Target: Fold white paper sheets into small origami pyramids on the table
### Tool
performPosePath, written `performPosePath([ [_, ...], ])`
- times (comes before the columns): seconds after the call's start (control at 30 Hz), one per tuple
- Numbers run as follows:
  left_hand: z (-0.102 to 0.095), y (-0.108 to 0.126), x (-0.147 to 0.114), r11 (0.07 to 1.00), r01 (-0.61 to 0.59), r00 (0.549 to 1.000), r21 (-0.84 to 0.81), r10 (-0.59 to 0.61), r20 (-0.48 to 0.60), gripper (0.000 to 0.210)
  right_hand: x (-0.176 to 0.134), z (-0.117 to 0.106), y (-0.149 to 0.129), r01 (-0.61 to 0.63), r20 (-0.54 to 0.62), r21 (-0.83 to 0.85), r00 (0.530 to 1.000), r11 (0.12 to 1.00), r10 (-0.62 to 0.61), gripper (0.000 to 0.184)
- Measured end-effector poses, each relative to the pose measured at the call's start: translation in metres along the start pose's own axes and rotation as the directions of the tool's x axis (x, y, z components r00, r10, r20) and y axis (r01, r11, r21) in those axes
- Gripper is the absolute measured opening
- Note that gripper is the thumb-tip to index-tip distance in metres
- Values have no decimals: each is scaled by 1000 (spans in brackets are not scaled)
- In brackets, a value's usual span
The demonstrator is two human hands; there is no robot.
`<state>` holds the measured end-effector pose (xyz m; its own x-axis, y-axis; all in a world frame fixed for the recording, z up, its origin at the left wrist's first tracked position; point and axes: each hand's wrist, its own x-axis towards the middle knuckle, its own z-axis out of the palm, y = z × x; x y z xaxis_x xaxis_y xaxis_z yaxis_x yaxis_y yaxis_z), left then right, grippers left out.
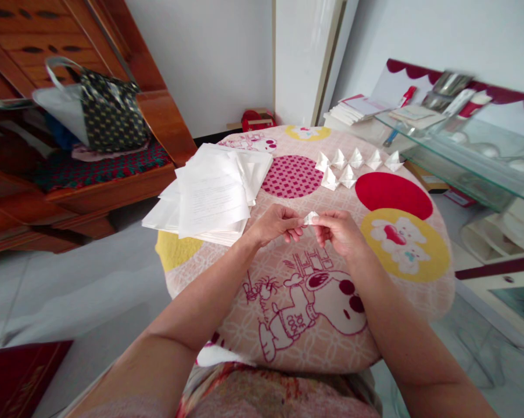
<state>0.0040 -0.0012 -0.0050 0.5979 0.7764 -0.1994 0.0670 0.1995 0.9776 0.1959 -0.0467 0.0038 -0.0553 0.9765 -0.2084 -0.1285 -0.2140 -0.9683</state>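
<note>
A small folded piece of white paper (pixel 311 217) is pinched between my two hands above the middle of the round table. My left hand (pixel 279 225) grips its left side with thumb and forefinger, the other fingers curled. On its right side my right hand (pixel 338 229) holds it the same way. Most of the folded paper is covered by my fingertips. Beyond my right hand stand several folded paper boats (pixel 348 174) in two rows. To the left of my hands lies a loose stack of white paper sheets (pixel 214 200), the top one bearing printed text.
A patterned cloth (pixel 332 354) covers the table. At the right, a glass shelf (pixel 462 157) carries a metal container and other items, near a pile of papers (pixel 353 109). On the left a dotted bag (pixel 109 110) sits on a wooden bench (pixel 109 183).
</note>
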Motion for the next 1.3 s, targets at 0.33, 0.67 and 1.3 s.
performPosePath([
  [0.33, 5, 2, 0, 998, -45, 995, 47, 49, -91, 27, -1, 2, 0, -5, 23, 17, 1000, 1000, 5, 28],
  [0.67, 10, 2, -2, 999, -42, 999, -27, 42, -18, 27, -3, 6, -2, 31, 51, 1, 998, 1000, -31, 27],
  [1.3, 4, 0, -1, 997, 5, 998, -73, 0, 66, 31, -1, 3, 1, 56, 96, -33, 994, 998, -53, 30],
])
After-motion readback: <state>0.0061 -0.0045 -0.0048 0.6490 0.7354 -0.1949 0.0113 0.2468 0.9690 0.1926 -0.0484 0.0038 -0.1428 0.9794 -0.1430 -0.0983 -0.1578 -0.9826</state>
